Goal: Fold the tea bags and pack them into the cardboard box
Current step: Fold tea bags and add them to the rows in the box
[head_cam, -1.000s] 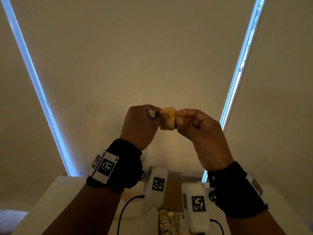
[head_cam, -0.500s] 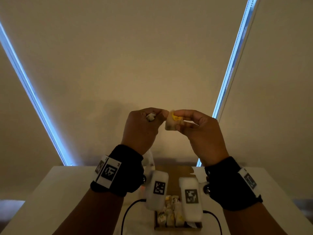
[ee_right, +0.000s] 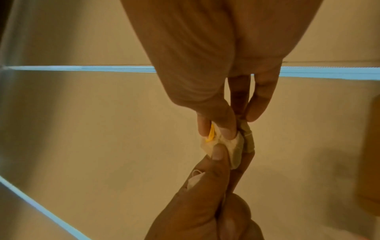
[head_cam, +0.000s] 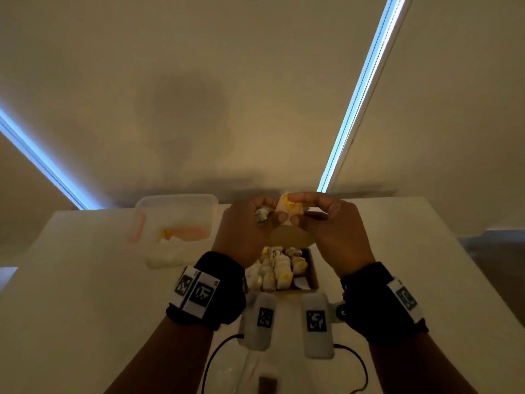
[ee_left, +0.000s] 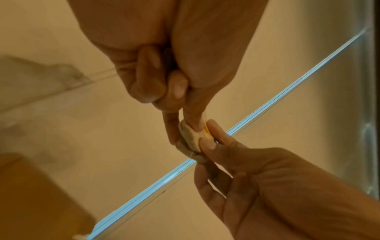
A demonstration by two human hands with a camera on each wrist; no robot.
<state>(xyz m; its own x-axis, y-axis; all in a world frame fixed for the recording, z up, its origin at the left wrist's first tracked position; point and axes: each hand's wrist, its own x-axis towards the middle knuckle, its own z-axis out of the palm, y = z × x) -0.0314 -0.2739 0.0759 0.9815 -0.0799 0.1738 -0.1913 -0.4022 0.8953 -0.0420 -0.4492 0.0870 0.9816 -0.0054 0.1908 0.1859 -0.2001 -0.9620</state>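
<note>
**Packing well advanced; one tea bag in hand, at least one more unpacked**

Both hands are raised above the far end of the cardboard box (head_cam: 312, 268), which sits open on the white table (head_cam: 85, 280). The box already holds several close rows of folded tea bags (head_cam: 277, 270); only a small patch near its front right corner appears unfilled, though the wrists hide part of the interior.

The right hand (head_cam: 332, 231) pinches a folded tea bag (head_cam: 288, 207) with a yellow tag between thumb and fingertips. The left hand (head_cam: 247, 226) pinches the same bag from the other side, its remaining fingers curled around a second small pale bundle (head_cam: 261, 216) tucked in the palm; what that bundle is cannot be confirmed. The wrist views show the bag creased and compressed between the two grips, so the fold appears nearly complete but not yet placed.

To the left, a clear plastic container (head_cam: 176, 200) holds what looks like at least one loose item with a yellow tag (head_cam: 166, 233).

Judgement: most of the packing is done. Remaining: insert the held bag, then deal with whatever is left in the container.
</note>
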